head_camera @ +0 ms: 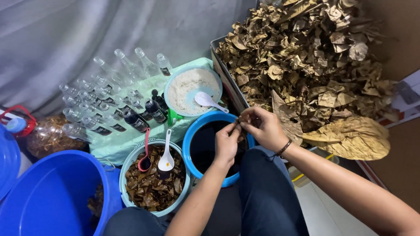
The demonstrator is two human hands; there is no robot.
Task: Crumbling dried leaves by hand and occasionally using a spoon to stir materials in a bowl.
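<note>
Both the left hand (226,142) and the right hand (262,126) pinch a small dark leaf piece (236,123) above the far rim of the blue bowl (192,131), so a loose grip could drop it into the dark liquid (205,146).

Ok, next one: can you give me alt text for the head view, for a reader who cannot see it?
Both hands, left and right, pinch a small dark item together over a blue bowl of dark liquid. Around them are a bowl of soaked leaves with two spoons, a bowl of white powder, rows of small bottles and a heap of dry brown leaves.
</note>
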